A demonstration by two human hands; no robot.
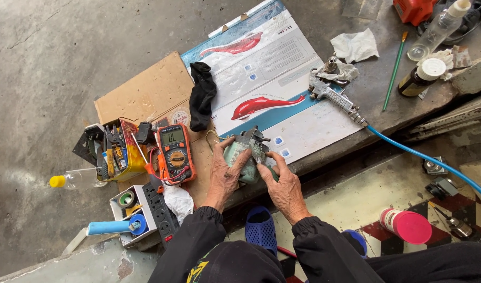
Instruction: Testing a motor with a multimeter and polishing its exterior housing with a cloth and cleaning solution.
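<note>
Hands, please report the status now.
Left hand and right hand both grip green metal part. Held over cardboard. Multimeter beside left hand. Nothing blocks.

Pale green metal part (240, 160), worn and grimy, with a dark grey fitting (257, 141) of knobs and levers on its upper end. Held off the ground, tilted, just right of the orange multimeter (176, 152), over the flattened cardboard's near edge.

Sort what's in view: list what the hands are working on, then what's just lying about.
In hand:
- left hand
- right hand
- pale green metal part, held by both

Lying about:
- orange multimeter
- spray gun on its blue hose
- black sock
- power strip
- pink-capped can
</note>
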